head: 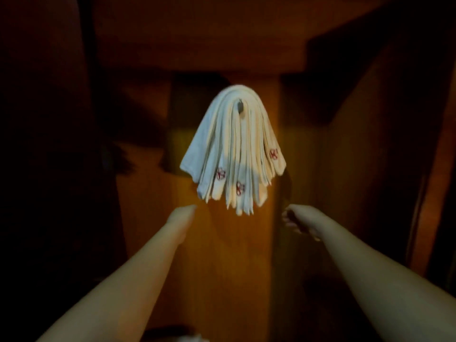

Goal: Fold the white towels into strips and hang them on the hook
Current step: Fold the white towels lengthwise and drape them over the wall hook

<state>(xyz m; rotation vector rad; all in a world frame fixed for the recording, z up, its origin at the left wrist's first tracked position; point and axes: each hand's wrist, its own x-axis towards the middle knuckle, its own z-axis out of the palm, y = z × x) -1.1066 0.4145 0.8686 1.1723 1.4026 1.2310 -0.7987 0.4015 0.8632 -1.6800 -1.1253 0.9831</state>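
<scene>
Several white towels, folded into strips with small red embroidered marks, hang draped over a small metal hook on a wooden panel. Their ends fan out and reach down to just above my hands. My left hand is stretched forward just below the towels' lower left ends, blurred, holding nothing. My right hand is below and to the right of the towels, its fingers loosely curled with nothing in them. Neither hand touches the towels.
The wooden panel behind the towels is lit orange, and dark wooden walls close in on the left and right. A wooden ledge juts out above the hook. A pale patch shows at the bottom edge.
</scene>
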